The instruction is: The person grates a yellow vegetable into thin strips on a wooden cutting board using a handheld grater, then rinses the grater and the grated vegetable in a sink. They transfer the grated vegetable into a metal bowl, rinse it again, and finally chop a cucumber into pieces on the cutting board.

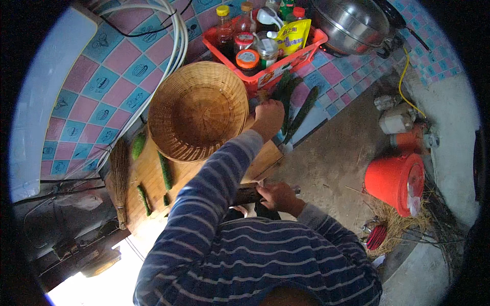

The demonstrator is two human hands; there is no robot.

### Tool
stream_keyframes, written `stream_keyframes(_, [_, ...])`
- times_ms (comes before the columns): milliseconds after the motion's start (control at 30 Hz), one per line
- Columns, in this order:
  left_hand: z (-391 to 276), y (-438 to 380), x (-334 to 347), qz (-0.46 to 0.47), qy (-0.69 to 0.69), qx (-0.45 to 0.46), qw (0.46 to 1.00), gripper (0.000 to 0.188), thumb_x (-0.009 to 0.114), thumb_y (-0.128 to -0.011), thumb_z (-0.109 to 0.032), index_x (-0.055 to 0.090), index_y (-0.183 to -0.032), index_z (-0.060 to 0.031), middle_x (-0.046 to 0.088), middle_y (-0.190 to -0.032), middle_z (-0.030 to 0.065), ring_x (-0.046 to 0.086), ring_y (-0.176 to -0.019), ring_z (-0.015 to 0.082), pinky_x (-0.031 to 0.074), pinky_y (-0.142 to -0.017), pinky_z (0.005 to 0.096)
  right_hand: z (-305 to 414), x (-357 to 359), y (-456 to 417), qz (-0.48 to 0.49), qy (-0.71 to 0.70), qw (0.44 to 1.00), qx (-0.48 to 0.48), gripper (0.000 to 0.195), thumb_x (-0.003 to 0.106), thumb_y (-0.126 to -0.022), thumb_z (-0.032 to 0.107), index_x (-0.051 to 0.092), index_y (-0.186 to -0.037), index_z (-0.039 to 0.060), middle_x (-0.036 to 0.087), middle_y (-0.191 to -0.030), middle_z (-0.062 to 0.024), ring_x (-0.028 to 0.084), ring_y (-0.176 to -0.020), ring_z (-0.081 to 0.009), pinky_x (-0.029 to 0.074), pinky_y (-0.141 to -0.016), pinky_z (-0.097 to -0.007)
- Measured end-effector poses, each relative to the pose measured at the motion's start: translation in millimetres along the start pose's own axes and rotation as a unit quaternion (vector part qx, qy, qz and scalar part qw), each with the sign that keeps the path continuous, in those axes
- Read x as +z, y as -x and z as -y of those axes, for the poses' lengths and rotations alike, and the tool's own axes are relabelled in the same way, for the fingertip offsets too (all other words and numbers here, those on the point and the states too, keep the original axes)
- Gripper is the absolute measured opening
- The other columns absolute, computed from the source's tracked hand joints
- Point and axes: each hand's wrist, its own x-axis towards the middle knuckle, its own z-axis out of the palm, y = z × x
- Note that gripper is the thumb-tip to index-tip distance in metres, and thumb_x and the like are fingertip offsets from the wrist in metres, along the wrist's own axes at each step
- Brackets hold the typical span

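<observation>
My left hand (270,116) reaches past the wicker basket (199,111), fingers curled near a small brown thing (263,94); whether it grips anything is hidden. Close to my body, my right hand (281,197) is closed on what looks like a cleaver (245,194), its dark blade pointing left and partly behind my left sleeve. The basket looks empty and rests on a wooden board (149,168). Left of it lie a long cucumber piece (165,170), a thinner strip (144,199) and a pale green bumpy vegetable (138,146). Whole cucumbers (304,111) lie beyond my left hand.
A red plastic basket (264,78) holds bottles, jars and a yellow pouch (294,36). Behind it on the right sits a steel pot (352,25). A straw whisk broom (120,176) lies along the board's left side. On the floor at right stands a red bucket (390,183).
</observation>
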Motion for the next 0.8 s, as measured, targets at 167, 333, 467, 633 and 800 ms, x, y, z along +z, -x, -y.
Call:
stream_keyframes(167, [-14,-39,44,-0.031,-0.029,-0.069,0.997,0.051,0.061,-0.082,-0.012,0.044,-0.129,0.0016,0.065,-0.096,0.0212,0.068,-0.089,0.0312,0.057,-0.064,0.0422,-2,-9,9,-0.032,-0.045,0.998,0.038,0.050,0.071,-0.076,0.030,0.057,-0.115,0.0026,0.065,-0.079,-0.0138,0.065,-0.070,-0.0321,0.052,-0.056,-0.0436])
stream_keyframes(333, [5,-19,-37,-0.040,0.277,-0.005,0.960,0.057,0.063,-0.078,-0.019,0.051,-0.133,-0.0103,0.068,-0.099,0.0151,0.067,-0.088,0.0272,0.054,-0.077,0.0327,-4,-8,8,-0.018,-0.066,0.997,0.034,0.049,0.070,-0.075,0.028,0.058,-0.116,0.0042,0.066,-0.082,-0.0137,0.065,-0.074,-0.0329,0.052,-0.061,-0.0463])
stream_keyframes(467, [33,65,-174,0.091,0.788,-0.047,0.608,0.027,0.056,-0.089,-0.011,0.069,-0.112,-0.0084,0.063,-0.096,0.0026,0.059,-0.074,0.0106,0.049,-0.067,0.0230,-4,-14,-3,0.004,-0.063,0.998,0.010,0.050,0.071,-0.073,0.026,0.058,-0.116,0.0042,0.065,-0.083,-0.0145,0.064,-0.076,-0.0349,0.051,-0.062,-0.0469])
stream_keyframes(633, [82,256,-260,-0.233,0.730,-0.136,0.628,0.033,0.047,-0.095,-0.005,0.057,-0.126,0.0009,0.063,-0.101,0.0043,0.060,-0.082,0.0094,0.049,-0.075,0.0220,20,-9,-37,0.021,-0.078,0.996,-0.044,0.041,0.074,-0.068,0.017,0.064,-0.107,0.0067,0.069,-0.091,-0.0132,0.066,-0.083,-0.0325,0.053,-0.069,-0.0415])
stream_keyframes(800, [128,444,-187,-0.550,0.464,-0.326,0.613,0.034,0.062,-0.093,-0.009,0.059,-0.125,-0.0011,0.061,-0.087,-0.0008,0.056,-0.076,0.0046,0.046,-0.067,0.0190,38,0,-82,0.052,-0.094,0.986,-0.130,0.038,0.073,-0.072,0.020,0.065,-0.106,0.0059,0.067,-0.094,-0.0180,0.066,-0.083,-0.0370,0.053,-0.071,-0.0448])
